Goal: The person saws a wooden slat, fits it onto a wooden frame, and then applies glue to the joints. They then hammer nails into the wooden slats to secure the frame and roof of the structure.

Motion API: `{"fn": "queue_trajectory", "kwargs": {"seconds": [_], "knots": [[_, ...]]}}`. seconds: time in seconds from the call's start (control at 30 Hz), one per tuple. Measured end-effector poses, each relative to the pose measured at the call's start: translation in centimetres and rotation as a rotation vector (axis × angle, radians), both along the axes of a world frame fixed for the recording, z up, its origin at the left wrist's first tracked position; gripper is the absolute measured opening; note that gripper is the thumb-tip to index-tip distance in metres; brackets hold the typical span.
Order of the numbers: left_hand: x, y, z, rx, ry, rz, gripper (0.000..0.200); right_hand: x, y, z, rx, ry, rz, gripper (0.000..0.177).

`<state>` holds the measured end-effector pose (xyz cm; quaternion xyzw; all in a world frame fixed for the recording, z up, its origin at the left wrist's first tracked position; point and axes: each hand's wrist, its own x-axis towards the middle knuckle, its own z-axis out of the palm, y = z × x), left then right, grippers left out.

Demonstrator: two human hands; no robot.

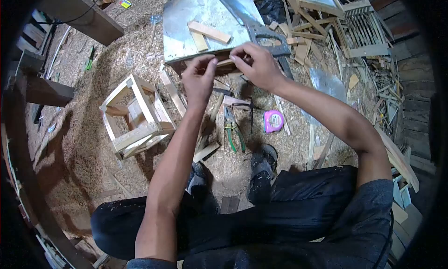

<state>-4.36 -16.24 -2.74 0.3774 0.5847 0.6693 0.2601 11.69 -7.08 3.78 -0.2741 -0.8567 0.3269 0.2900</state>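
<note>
In front of the low metal-topped bench (179, 17), my left hand (199, 76) and my right hand (259, 67) are raised close together. A short, thin wood strip (225, 62) spans the gap between them. My fingers are pinched at its two ends, though the fingertips are partly hidden. On the bench top lie two crossed wood pieces (212, 32) and a handsaw (238, 12), its handle reaching over the right edge. Below my hands, on the shavings, are green-handled pliers (231, 126), a hammer (247, 108) and a pink tape measure (273, 121).
A small wooden frame (135, 115) lies on the sawdust floor at left. Scrap wood (308, 26) is heaped at the right, with a slatted piece (368, 31) beside it. A thick post (79, 17) stands at upper left. My shoes (261, 168) are close to the tools.
</note>
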Motion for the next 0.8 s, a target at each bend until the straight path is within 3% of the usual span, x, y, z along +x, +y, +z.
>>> {"fn": "queue_trajectory", "kwargs": {"seconds": [0.1, 0.17, 0.27, 0.37, 0.4, 0.57, 0.6, 0.63, 0.8], "knots": [[1.7, -2.8, -3.8, -0.142, 0.147, -0.075, 0.014, 3.5, -2.6, -3.3, -0.041, -0.031, 0.039, 0.016], [3.3, -4.6, -4.2, -0.162, -0.018, -0.132, 0.015, 5.0, -3.7, -5.8, -0.029, -0.031, 0.041, 0.015], [3.9, -5.8, -6.2, -0.193, -0.043, -0.125, 0.015, 6.1, -5.3, -7.7, -0.177, -0.207, 0.040, 0.013], [3.7, -6.7, -6.4, -0.201, -0.067, -0.117, 0.019, 5.4, -6.2, -7.8, -0.267, -0.271, 0.081, 0.016], [3.6, -7.0, -6.9, -0.250, -0.005, -0.077, 0.018, 4.7, -6.5, -8.0, -0.420, -0.363, 0.057, 0.015], [3.7, -9.3, -9.6, -0.560, 0.068, 0.002, 0.015, 2.2, -6.6, -11.6, -0.507, -0.461, 0.069, 0.017], [3.9, -9.5, -12.8, -0.445, 0.073, 0.024, 0.013, 1.6, -6.7, -12.3, -0.624, -0.440, 0.067, 0.018], [3.9, -9.5, -12.6, -0.446, 0.073, 0.028, 0.013, 1.3, -6.7, -13.9, -0.743, -0.420, 0.064, 0.018], [3.3, -8.8, -11.5, -0.544, -0.005, 0.070, 0.013, -1.3, -6.6, -16.5, -0.509, -0.603, -0.019, 0.019]]}}
